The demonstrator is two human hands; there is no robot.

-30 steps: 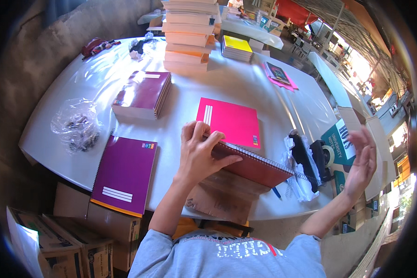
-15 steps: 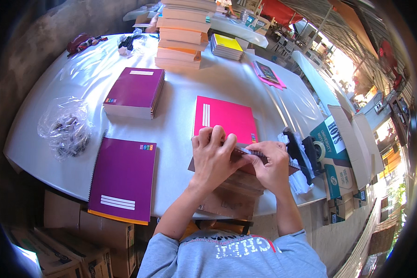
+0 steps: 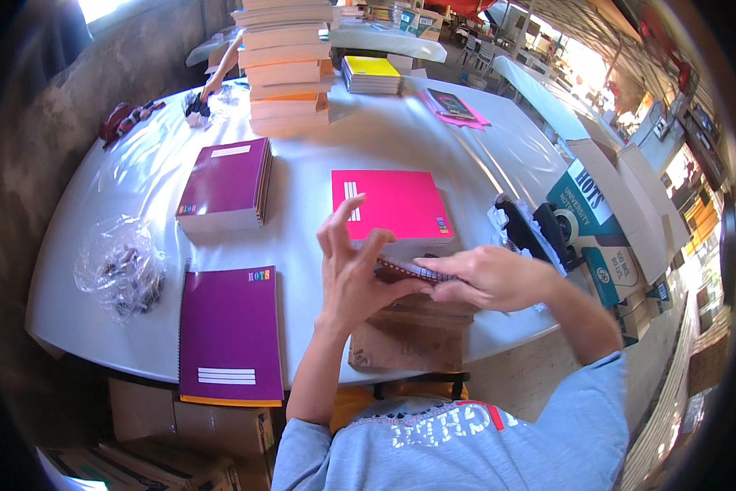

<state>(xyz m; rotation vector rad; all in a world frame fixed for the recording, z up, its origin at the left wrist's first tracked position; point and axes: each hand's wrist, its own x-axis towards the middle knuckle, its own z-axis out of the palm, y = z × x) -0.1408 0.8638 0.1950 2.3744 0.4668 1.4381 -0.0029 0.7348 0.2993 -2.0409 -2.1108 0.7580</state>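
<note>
A dark maroon notebook, seen nearly edge-on with a row of holes or coils along its edge, stands tilted between my hands. My left hand grips its left end between thumb and a finger, the other fingers raised and curled. With thumb and fingers pinched on that same edge, my right hand holds it farther right. Below it is a brown cardboard box at the table's front edge. Just beyond my hands lies a stack of notebooks with a bright pink cover.
Purple notebooks lie at left, with a purple stack behind. A clear plastic bag holds dark pieces. Black binding coils and a tape roll sit right, beside open cartons. A tall paper stack stands far; another person's arm reaches there.
My right hand has turned, its forearm swinging out to the right, and still pinches the notebook's edge. My left fingers have spread and lifted. Another person's arm now reaches toward the far left.
</note>
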